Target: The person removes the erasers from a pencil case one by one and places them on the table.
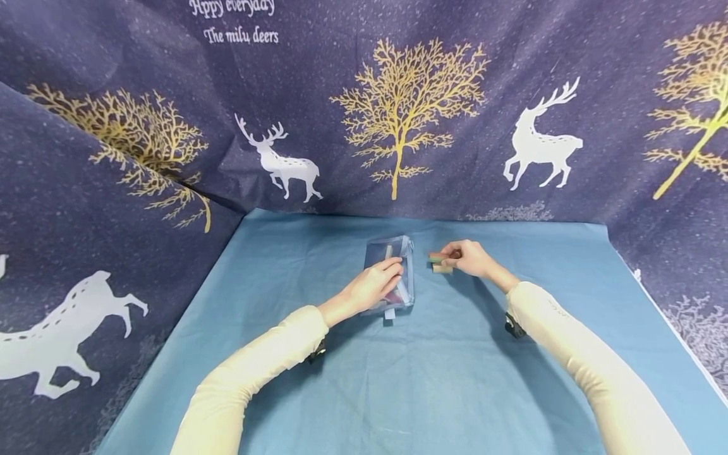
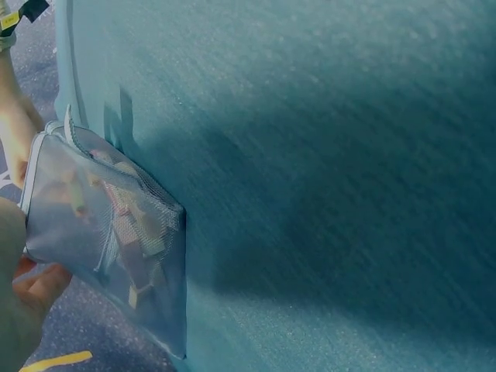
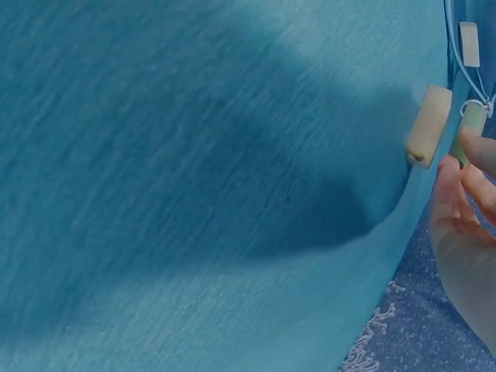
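A translucent mesh zip pouch (image 1: 378, 251) lies on the blue cloth, its zipper side toward the right. My left hand (image 1: 374, 287) is laid across it and grips the pouch by the zipper edge. Through the mesh in the left wrist view, several small wooden blocks (image 2: 128, 232) show inside. To the right of the pouch, my right hand (image 1: 469, 259) pinches a small green block (image 3: 472, 124) between thumb and fingers. A pale wooden block (image 3: 430, 126) lies on the cloth right beside those fingertips.
Blue cloth (image 1: 364, 392) covers the table. Behind it and along the left hangs a dark curtain (image 1: 318, 76) printed with deer and trees. A white tag (image 1: 389, 314) sticks out from the pouch's near end.
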A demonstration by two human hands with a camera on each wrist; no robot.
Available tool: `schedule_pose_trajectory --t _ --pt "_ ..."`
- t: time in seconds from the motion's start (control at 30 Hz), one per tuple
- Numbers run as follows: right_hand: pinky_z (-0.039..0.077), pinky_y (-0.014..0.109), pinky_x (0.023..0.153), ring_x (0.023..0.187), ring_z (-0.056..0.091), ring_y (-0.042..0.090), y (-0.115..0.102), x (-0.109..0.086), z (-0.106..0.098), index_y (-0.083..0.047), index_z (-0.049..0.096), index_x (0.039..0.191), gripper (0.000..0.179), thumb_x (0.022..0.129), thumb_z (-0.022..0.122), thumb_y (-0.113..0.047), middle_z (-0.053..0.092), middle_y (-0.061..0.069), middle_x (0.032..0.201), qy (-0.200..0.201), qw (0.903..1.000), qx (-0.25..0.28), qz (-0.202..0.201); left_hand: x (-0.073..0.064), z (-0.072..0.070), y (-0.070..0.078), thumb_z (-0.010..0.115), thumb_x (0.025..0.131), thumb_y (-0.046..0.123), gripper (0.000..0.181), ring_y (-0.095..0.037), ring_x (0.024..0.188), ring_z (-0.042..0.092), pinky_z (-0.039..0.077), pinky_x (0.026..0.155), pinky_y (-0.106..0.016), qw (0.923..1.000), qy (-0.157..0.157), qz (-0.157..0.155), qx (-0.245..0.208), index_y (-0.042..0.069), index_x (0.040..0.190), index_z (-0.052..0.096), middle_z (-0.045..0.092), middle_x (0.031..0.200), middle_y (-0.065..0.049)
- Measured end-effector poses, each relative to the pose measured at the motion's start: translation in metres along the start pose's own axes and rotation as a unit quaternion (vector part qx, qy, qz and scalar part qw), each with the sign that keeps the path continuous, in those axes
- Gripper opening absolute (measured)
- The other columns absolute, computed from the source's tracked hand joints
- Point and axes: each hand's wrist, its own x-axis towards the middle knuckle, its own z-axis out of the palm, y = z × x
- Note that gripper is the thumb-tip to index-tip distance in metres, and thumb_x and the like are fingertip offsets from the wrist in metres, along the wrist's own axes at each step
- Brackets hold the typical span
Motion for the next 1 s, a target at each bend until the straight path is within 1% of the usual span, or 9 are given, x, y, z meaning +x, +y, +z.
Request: schedule_pose_trajectory --t 0.1,0.23,0.33,0.43,0.53,0.73,0.87,1.0 --pt "0.042 0.028 0.059 0.065 0.053 0.015 0.002 -0.001 -0.002 -0.013 0.067 0.098 0.018 0.083 0.067 -0.022 0.066 0.004 0.081 -0.004 1.0000 -0.006 0.002 0.000 0.000 -0.001 0.052 0.093 0.013 0.014 -0.025 0.111 0.059 0.052 0.084 -0.027 1.0000 0.005 0.001 -0.001 0.006 0.100 0.061 0.058 0.121 -0.016" --pt "0.041 0.028 0.058 0.064 0.051 0.014 0.004 -0.002 -0.003 -0.011 0.067 0.101 0.021 0.083 0.067 -0.021 0.066 0.005 0.083 -0.005 0.9999 -0.015 0.004 -0.001 0.002 -0.001 0.052 0.092 0.012 0.013 -0.023 0.110 0.059 0.052 0.084 -0.026 0.9998 0.016 0.005 0.004 0.006 0.099 0.061 0.058 0.120 -0.013" --pt "0.042 0.028 0.061 0.067 0.054 0.013 0.006 -0.003 -0.004 -0.009 0.067 0.103 0.023 0.083 0.067 -0.020 0.067 0.006 0.086 -0.005 0.9996 -0.027 0.008 -0.001 0.004 0.000 0.052 0.092 0.013 0.013 -0.021 0.110 0.059 0.051 0.085 -0.025 0.9998 0.016 0.008 0.008 0.007 0.099 0.062 0.058 0.119 -0.011" --pt "0.045 0.029 0.064 0.071 0.057 0.013 0.007 -0.004 -0.005 -0.008 0.066 0.103 0.024 0.083 0.066 -0.020 0.068 0.007 0.089 -0.007 0.9993 -0.035 0.014 0.000 0.003 0.000 0.052 0.092 0.013 0.013 -0.021 0.110 0.059 0.051 0.086 -0.026 0.9999 0.013 0.009 0.005 0.008 0.099 0.062 0.058 0.119 -0.010" --pt "0.046 0.032 0.066 0.075 0.060 0.015 0.007 -0.004 -0.006 -0.007 0.066 0.103 0.023 0.083 0.066 -0.020 0.069 0.009 0.090 -0.004 0.9993 -0.034 0.017 0.001 0.003 0.001 0.053 0.091 0.012 0.013 -0.021 0.110 0.059 0.051 0.086 -0.026 0.9999 0.013 0.009 0.002 0.007 0.100 0.062 0.058 0.119 -0.011" --pt "0.048 0.034 0.068 0.080 0.063 0.019 0.008 -0.005 -0.007 -0.006 0.066 0.104 0.024 0.084 0.065 -0.019 0.069 0.011 0.093 0.005 0.9991 -0.033 0.027 0.000 0.003 0.001 0.053 0.091 0.012 0.015 -0.021 0.110 0.059 0.050 0.087 -0.025 0.9998 0.015 0.009 0.009 0.006 0.101 0.063 0.059 0.118 -0.012" --pt "0.050 0.040 0.073 0.085 0.063 0.025 0.010 -0.005 -0.007 -0.003 0.064 0.107 0.026 0.086 0.062 -0.018 0.068 0.014 0.097 0.009 0.9988 -0.035 0.034 -0.001 0.005 0.000 0.052 0.092 0.012 0.015 -0.022 0.108 0.060 0.050 0.086 -0.024 0.9999 0.012 0.010 0.008 0.006 0.101 0.063 0.059 0.118 -0.014" --pt "0.049 0.045 0.078 0.090 0.062 0.030 0.012 -0.005 -0.007 0.001 0.062 0.109 0.028 0.087 0.059 -0.016 0.067 0.018 0.099 0.019 0.9981 -0.043 0.041 0.000 0.005 0.001 0.051 0.092 0.012 0.015 -0.023 0.109 0.060 0.051 0.085 -0.025 0.9999 0.011 0.010 0.000 0.006 0.100 0.062 0.059 0.118 -0.016"
